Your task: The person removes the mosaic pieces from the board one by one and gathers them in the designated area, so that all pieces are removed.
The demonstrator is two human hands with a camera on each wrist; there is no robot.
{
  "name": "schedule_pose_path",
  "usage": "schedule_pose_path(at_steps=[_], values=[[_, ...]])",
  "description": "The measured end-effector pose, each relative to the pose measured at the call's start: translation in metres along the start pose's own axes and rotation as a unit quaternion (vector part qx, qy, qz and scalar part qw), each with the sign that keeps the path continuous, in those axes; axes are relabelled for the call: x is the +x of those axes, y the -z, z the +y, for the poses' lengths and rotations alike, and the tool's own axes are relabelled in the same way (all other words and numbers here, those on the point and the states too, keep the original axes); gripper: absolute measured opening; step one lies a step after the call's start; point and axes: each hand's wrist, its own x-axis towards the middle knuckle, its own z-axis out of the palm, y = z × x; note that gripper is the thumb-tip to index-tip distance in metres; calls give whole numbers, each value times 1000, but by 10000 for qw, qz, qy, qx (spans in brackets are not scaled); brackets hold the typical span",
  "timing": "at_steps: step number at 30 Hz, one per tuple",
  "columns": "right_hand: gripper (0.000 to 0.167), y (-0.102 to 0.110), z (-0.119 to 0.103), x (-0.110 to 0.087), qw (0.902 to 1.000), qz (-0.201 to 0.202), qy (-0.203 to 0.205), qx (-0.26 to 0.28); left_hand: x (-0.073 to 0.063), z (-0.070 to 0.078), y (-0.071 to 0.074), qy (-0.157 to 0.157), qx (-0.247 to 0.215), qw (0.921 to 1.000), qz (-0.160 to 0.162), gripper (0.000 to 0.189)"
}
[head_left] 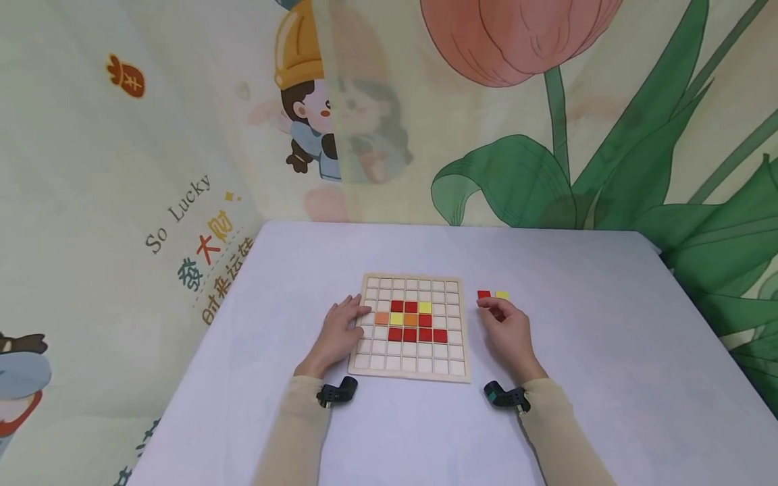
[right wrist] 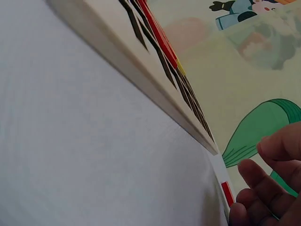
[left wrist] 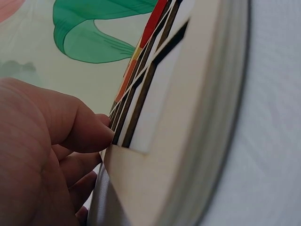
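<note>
A square wooden grid board (head_left: pixel 465 337) lies on the table, with red, yellow and orange tiles in its middle cells. My left hand (head_left: pixel 335 331) rests at the board's left edge, fingers spread. In the left wrist view its thumb (left wrist: pixel 89 129) touches the board's corner region. My right hand (head_left: pixel 507 331) is to the right of the board, fingers loosely bent, beside a loose red tile (head_left: pixel 483 294) and a loose yellow tile (head_left: pixel 502 295). The right wrist view shows a gap between the thumb and fingertips, with nothing visible there; the red tile (right wrist: pixel 227 193) lies beyond the fingers.
A white table (head_left: pixel 583 351) extends around the board. Behind it hangs a printed cloth (head_left: pixel 377 202) with flowers and cartoon figures. Each wrist wears a black camera, the left one (head_left: pixel 337 391) and the right one (head_left: pixel 506 396), close to the board's near corners.
</note>
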Motion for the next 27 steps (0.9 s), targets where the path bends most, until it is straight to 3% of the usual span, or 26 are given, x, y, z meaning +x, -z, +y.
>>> schedule_pose_path(at_steps=[14, 27], values=[[19, -16, -20, -16, 9946, -662, 798, -34, -2, 1, -1, -66, 20, 9999, 88, 43], [15, -21, -23, -21, 9863, -1152, 1081, -476, -2, 2, -1, 19, -13, 10000, 48, 43]])
